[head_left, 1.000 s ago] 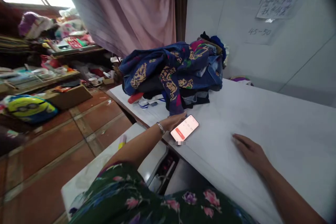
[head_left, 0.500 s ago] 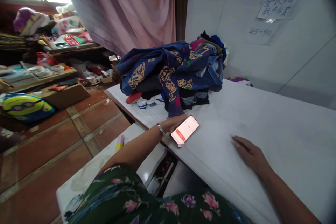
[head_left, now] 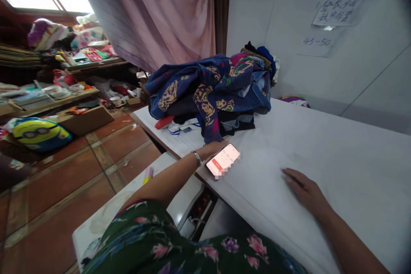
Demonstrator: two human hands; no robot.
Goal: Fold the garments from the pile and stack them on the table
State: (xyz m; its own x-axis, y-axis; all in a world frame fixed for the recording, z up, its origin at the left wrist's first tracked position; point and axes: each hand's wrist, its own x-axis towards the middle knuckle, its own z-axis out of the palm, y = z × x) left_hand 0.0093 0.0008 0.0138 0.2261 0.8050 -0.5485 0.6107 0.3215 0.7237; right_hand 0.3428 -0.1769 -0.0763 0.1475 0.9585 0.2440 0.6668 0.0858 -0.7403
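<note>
Now the phone (head_left: 221, 160) has slid a tiny bit to the left, but not much else has changed. The left hand (head_left: 211, 150) holds it along its left side, with the fingers closed in. Most of the grip is hidden, so one cannot tell how tight it is. A silver bracelet (head_left: 197, 157) is on the wrist, left of the phone. The screen shows a row of numbers that look like zeros, and a red button (head_left: 217, 164) under them.

The right hand (head_left: 302, 186) is well to the right of the phone, low over the white table (head_left: 276, 145) or resting on it. Its fingers bend softly, with just a narrow gap by the thumb, and nothing shows in it. It is almost where it was a moment ago.

Behind the phone is a big, messy heap of clothes (head_left: 205, 85). One patterned sleeve (head_left: 208, 113) hangs toward the phone and ends very near the left hand; whether they touch is hard to tell. The heap has not moved, so for this moment only the phone is being handled.
</note>
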